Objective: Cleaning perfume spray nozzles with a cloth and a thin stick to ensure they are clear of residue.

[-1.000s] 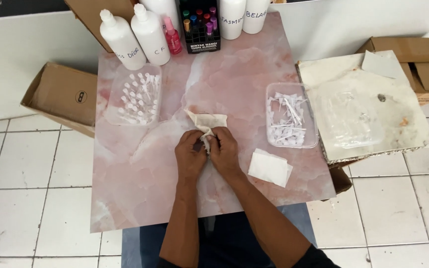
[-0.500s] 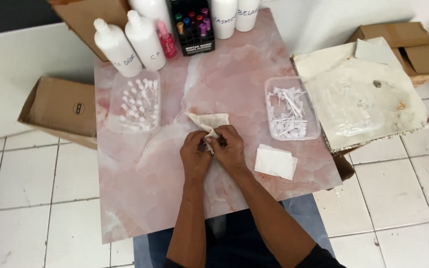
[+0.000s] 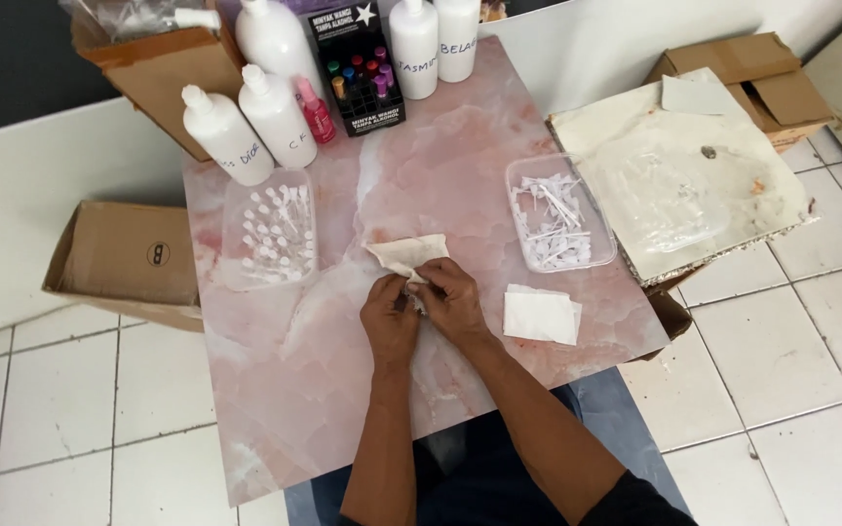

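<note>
- The left hand (image 3: 389, 317) and the right hand (image 3: 452, 300) meet over the middle of the pink marbled worktop (image 3: 275, 409), fingers pinched narrow around a small item that the hands hide too well to make out.
- Both hands also grip the near edge of a crumpled beige cloth (image 3: 406, 255), which fans out from the fingertips and lies on the worktop just beyond the hands.
- To the right of the cloth, just beside the right hand, lies a folded white tissue (image 3: 540, 316), flat on the worktop and untouched.
- Farther right of the cloth and a little beyond it stands a clear plastic tray of thin white sticks (image 3: 557, 226).
- To the left of the cloth sits a second clear tray of small white caps (image 3: 269, 234), well apart from the hands.
- Beyond the cloth, at the far edge of the worktop, stand several white squeeze bottles (image 3: 275, 115), a small pink bottle (image 3: 316, 109) and a black display box of small coloured vials (image 3: 355, 70).
- Left of the cloth and off the worktop, an open cardboard box (image 3: 129, 255) rests on the tiled floor.
- Right of the cloth, past the tray of sticks, a stained pale board (image 3: 684, 185) lies on another cardboard box (image 3: 752, 73).
</note>
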